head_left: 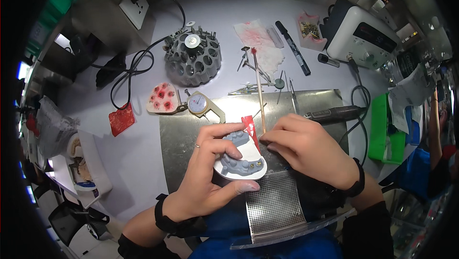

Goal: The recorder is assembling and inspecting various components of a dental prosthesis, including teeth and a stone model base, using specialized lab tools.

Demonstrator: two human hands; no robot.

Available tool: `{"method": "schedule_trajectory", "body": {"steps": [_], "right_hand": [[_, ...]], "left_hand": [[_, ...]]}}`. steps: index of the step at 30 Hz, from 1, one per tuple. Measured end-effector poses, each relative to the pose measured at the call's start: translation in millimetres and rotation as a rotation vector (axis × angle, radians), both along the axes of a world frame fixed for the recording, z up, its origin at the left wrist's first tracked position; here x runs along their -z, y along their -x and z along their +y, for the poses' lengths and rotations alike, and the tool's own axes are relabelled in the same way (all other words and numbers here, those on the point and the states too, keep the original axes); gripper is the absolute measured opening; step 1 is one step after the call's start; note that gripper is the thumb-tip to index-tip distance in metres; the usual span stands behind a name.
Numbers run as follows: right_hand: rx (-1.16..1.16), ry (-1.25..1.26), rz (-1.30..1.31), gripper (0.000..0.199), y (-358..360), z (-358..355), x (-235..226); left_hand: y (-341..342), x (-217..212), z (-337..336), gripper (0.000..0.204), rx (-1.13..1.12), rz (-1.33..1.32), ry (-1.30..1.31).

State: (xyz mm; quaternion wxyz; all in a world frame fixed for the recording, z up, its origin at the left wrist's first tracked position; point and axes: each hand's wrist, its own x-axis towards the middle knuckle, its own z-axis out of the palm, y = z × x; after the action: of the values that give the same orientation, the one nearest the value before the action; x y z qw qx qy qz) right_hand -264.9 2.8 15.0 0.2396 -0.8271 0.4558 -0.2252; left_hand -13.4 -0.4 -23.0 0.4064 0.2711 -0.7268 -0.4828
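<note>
My left hand [210, 163] is wrapped round a dental model [241, 166], grey teeth on a white base, with two small gold-coloured spots on its right-hand end. Fingers lie over its far side and the thumb is at its near edge. Close to the far edge is a strip of red paper [249, 126], partly hidden by the model. My right hand [306, 149] pinches the near end of a thin brush [260, 91], whose red-stained tip points away from me. Below the hands a perforated metal grille [276, 204] slopes down.
A metal plate [181, 149] covers the near bench. Beyond it stand a dial gauge [198, 103], a round bur stand [193, 58], a red-spotted palette [163, 98] and scattered burs. To the right lie a rotary handpiece [337, 114], its cable, a control box [361, 34] and a green tray [380, 134].
</note>
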Motion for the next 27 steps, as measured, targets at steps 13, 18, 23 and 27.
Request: {"method": "schedule_trajectory", "body": {"steps": [13,18,23,27], "right_hand": [[0.153,-0.407,-0.792,0.012,-18,16,-5],[0.121,-0.296,-0.725,0.013,-18,16,2],[0.107,-0.377,-0.807,0.013,-20,17,8],[0.066,-0.261,-0.766,0.014,-18,15,9]], "left_hand": [[3,8,4,0.065,0.001,0.060,-0.085],[2,5,6,0.065,0.013,0.077,-0.103],[4,8,9,0.066,0.019,0.104,-0.137],[4,9,9,0.068,0.014,0.100,-0.141]]}}
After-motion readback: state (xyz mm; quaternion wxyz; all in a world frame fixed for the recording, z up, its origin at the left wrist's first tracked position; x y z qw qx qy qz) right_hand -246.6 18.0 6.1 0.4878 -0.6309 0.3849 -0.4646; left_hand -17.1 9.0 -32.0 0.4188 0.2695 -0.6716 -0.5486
